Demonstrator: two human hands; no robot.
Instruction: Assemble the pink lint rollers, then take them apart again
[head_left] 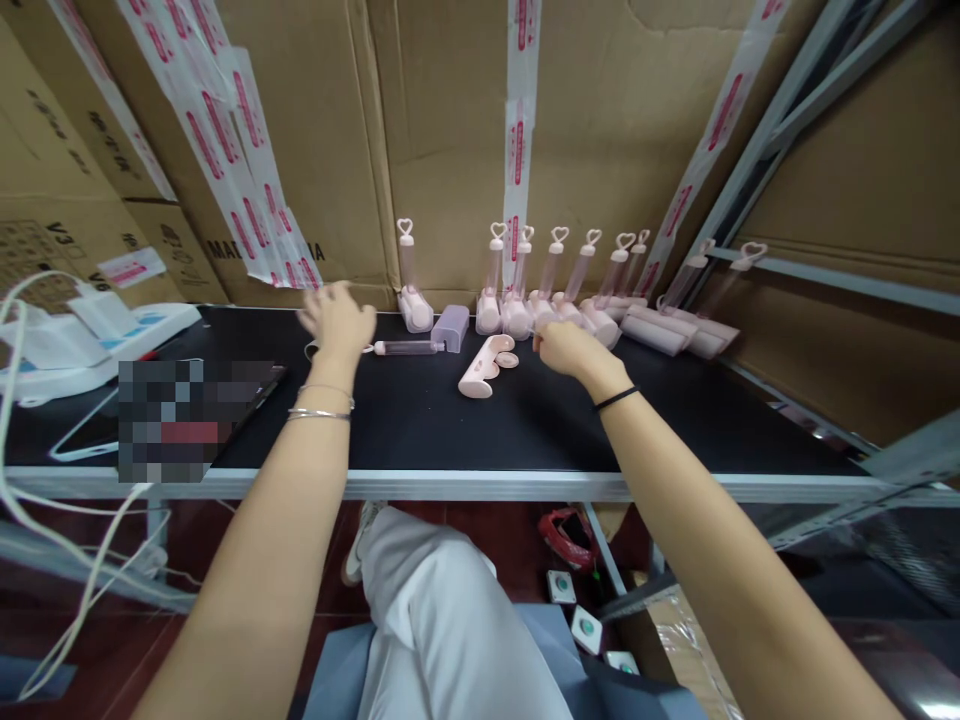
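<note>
My left hand [337, 322] is over the back left of the black tabletop, its fingers apart. Just right of it lies a clear pink tube [409, 348], beside a lilac plastic block [451, 326]. My right hand [568, 348] has curled fingers, with the fingertips hidden; it is in front of a row of pale pink pieces with upright clear tubes and heart-shaped loops [517, 312]. Between my hands a curved pink plastic shell [484, 370] lies on the table, a small round part [508, 360] at its side. Another upright tube piece [415, 308] stands alone at the back.
A tablet-like device [247, 385], partly pixelated, and a white power strip [105, 350] with cables are at the left. Taped cardboard [442, 130] forms the back wall. More pink pieces [660, 328] lie at the right, near a metal frame [810, 272].
</note>
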